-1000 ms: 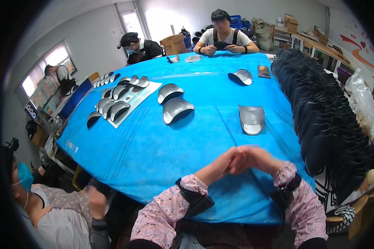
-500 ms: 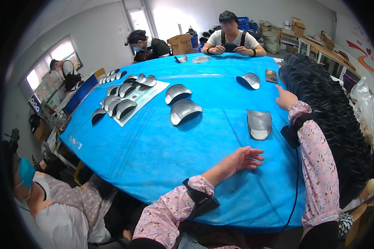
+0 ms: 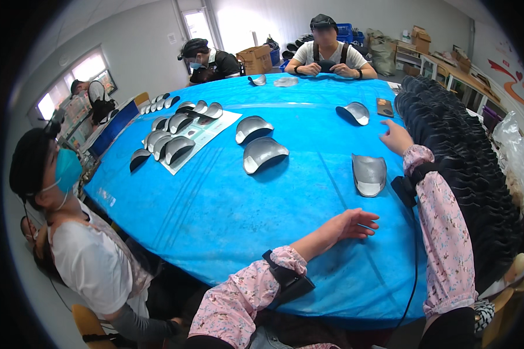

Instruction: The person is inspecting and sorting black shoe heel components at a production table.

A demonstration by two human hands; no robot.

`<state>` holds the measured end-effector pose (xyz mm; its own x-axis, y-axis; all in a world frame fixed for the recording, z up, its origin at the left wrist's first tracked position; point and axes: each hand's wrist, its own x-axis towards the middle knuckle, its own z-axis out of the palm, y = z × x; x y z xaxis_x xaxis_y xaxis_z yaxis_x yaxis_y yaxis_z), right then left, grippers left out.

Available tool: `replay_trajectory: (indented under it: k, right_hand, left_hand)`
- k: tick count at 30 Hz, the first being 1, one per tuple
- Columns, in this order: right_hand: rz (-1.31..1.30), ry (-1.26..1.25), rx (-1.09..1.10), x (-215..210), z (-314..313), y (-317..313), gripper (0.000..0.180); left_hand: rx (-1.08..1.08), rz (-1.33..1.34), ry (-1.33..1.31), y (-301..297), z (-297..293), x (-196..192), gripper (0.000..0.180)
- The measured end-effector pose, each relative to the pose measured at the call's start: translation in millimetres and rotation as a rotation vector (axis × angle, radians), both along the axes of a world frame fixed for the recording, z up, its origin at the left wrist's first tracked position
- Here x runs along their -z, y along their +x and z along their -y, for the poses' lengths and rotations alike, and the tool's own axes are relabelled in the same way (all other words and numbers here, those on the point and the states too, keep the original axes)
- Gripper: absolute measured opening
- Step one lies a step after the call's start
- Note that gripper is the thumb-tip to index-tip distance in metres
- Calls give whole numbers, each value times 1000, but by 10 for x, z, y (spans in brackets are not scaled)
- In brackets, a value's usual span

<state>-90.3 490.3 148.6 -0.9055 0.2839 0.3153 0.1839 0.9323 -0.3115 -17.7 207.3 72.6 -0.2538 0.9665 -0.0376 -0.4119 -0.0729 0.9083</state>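
My left hand hovers over the near part of the blue-covered table, palm turned inward, fingers stretched and holding nothing. Just beyond it lies a curved grey piece shaped like a cap brim, with a pale patch at its near edge. My right hand is further out, index finger extended and the others loosely bent, with nothing seen in it. Another brim-shaped piece rests hollow side toward me beyond that hand, near a dark phone. Two more brim pieces sit mid-table.
Long stacks of black brim-shaped pieces line the right side, beside my right forearm. Several grey brims lie on and around a printed sheet at left. A masked person sits at my left; another holds a dark piece across the table.
The person at my left has come up further into view. My right hand has shifted slightly left, and my left hand slightly right. Neither has taken hold of anything.
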Motion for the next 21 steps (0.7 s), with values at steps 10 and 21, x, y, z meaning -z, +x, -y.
replay_trajectory:
  k: [10, 21]
  right_hand:
    - [-103, -1621, -199, 51, 931, 149, 24]
    - [-198, -1817, -337, -40, 1104, 166, 50]
  left_hand:
    - [-24, -35, -11, -48, 80, 26, 51]
    - [7, -30, 35, -55, 39, 81, 48]
